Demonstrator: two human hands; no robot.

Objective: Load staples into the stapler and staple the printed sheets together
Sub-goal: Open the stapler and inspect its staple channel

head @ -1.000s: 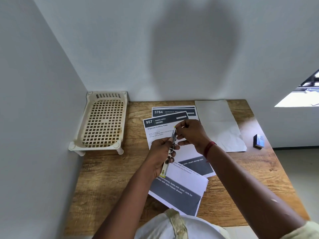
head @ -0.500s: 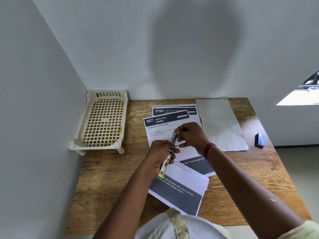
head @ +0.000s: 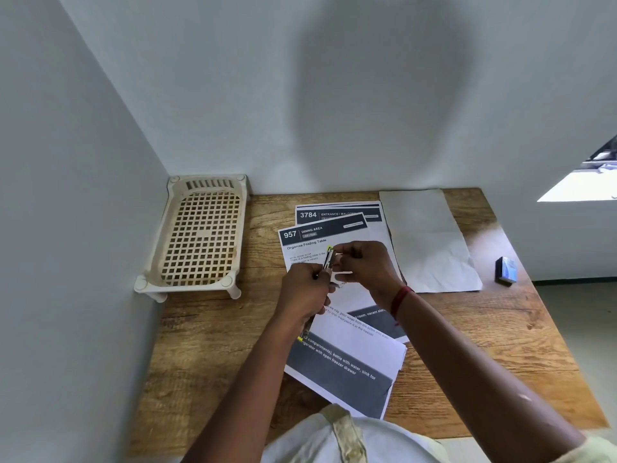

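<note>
1. Wooden table [head: 207, 345]: stood in a corner between two pale walls and carried everything listed below
2. Printed sheets [head: 354, 359]: lay loose and overlapping at the table's middle, fanned from the far edge towards the person; the headings "3784" and "957" were legible on the far ones
3. Cream plastic rack [head: 200, 235]: stood on short legs in the far left corner, with a perforated floor, well apart from the sheets
4. Blank sheet [head: 427, 242]: creased, lay just right of the printed sheets, and its left edge overlapped them
5. Left hand [head: 303, 289]: fingers wrapped round the lower half of the stapler, held above the sheets
6. Right hand [head: 364, 265]: fingers curled, their tips pinched at the stapler's upper end; any staples between them could not be made out
7. Stapler [head: 329, 259]: slim, metal with yellow-green tips, held near upright between both hands
8. Small dark and blue box [head: 506, 269]: lay near the right edge, alone
</note>
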